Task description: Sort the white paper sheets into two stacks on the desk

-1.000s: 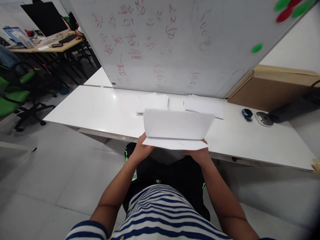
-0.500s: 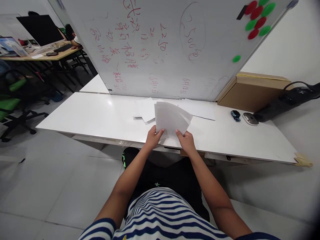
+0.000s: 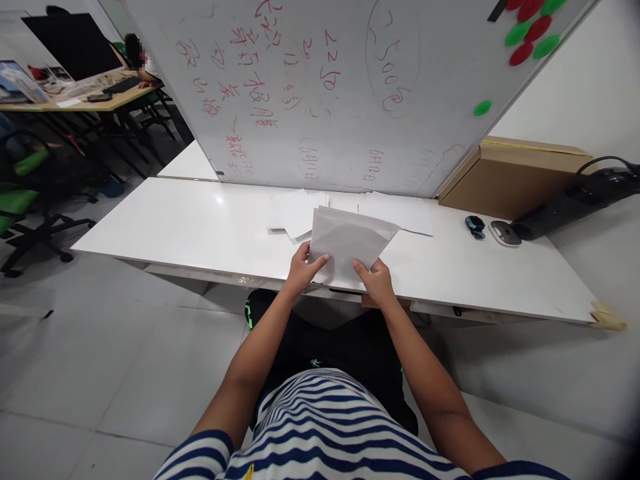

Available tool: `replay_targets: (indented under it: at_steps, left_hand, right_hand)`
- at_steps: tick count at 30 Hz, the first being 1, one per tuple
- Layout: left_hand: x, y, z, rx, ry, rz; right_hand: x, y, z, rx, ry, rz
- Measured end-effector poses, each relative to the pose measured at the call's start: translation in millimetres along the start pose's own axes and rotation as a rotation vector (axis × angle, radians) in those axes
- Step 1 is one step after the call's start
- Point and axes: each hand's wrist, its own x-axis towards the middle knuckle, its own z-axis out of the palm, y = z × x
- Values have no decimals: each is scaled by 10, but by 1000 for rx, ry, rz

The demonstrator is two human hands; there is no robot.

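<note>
Between my two hands is a small stack of white paper sheets (image 3: 347, 239), tilted up above the front part of the white desk. My left hand (image 3: 304, 268) grips the lower left edge, thumb on the near face and fingers behind. On the lower right edge, my right hand (image 3: 374, 279) pinches the stack the same way. Fingers behind the paper are partly hidden. Behind the stack, a loose pile of white sheets (image 3: 295, 212) lies on the desk to the left, and more white sheets (image 3: 407, 213) lie to the right.
A whiteboard (image 3: 345, 133) with red writing stands along the back of the desk (image 3: 200, 227). At the right are a smartwatch (image 3: 475, 227), a computer mouse (image 3: 505, 233), a dark cylindrical object (image 3: 565, 205) and a cardboard box (image 3: 525, 177). Another person sits at the far left desk.
The stack in my hands has tilted flatter, and its upper right corner reaches further right. Both hands keep their grip. The camera view has shifted slightly.
</note>
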Motion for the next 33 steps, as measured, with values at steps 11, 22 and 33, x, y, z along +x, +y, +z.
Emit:
replay_targets:
  at_steps: [11,22,33]
  left_hand:
    - [59,60,1,-105,-19,83]
    - [119,91,-56,-195,-202,-81]
    - [98,328,-153,273,-376,83]
  right_hand:
    - [7,-99,14,-76,39,-104]
    - [44,-31,6,329,-82,46]
    - [31,-50,-28,260,-34,61]
